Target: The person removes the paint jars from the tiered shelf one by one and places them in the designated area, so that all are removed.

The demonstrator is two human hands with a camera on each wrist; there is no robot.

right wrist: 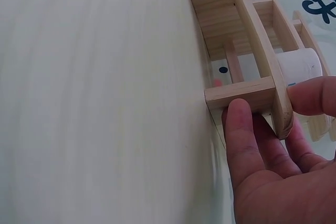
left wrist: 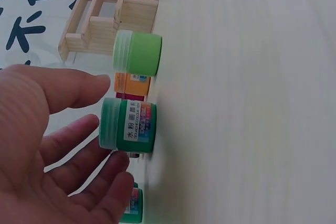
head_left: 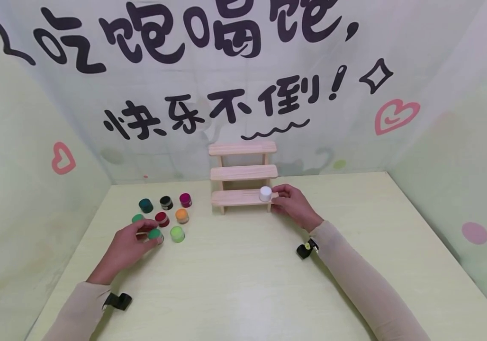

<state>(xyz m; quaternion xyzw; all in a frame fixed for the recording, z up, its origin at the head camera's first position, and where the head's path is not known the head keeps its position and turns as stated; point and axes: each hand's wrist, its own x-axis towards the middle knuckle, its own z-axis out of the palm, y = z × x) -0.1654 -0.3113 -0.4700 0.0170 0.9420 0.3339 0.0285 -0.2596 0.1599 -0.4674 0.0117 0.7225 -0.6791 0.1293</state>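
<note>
On the left of the table my left hand [head_left: 130,241] is spread around a green paint jar [left wrist: 140,126], with the thumb apart from it in the left wrist view. A light green jar [head_left: 177,234] stands just right of it. My right hand [head_left: 295,207] grips the right end of the bottom step of a three-step wooden stand [head_left: 243,172], the thumb at the board's edge and the fingers by the leg [right wrist: 239,93]. A white jar [head_left: 265,193] sits upright on that step, beside the right thumb.
Behind the left hand stand more paint jars: teal [head_left: 146,205], black [head_left: 166,202], magenta [head_left: 185,200], dark red [head_left: 162,219], orange [head_left: 182,216] and another green [head_left: 138,218]. A printed cloth [head_left: 175,156] closes off the table's back edge.
</note>
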